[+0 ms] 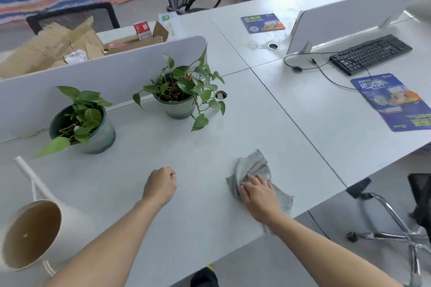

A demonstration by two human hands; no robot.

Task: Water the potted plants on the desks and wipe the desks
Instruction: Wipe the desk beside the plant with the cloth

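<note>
Potted plants (81, 111): green vines fill near dark-glazed pot (103, 135) and far pot (179, 109). Left hand (161, 185) fisted, empty; right hand (260, 194) flat-fingered, pressing crumpled grey cloth (254, 163).

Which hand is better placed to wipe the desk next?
Right, most likely: the right hand rests on the grey cloth lying on the desk. The left hand is a curled fist holding nothing, set apart from the cloth.

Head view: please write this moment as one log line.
stage: wiping desk | right hand: presses grey cloth on desk | left hand: fist, empty | watering can: on desk, unheld
</note>
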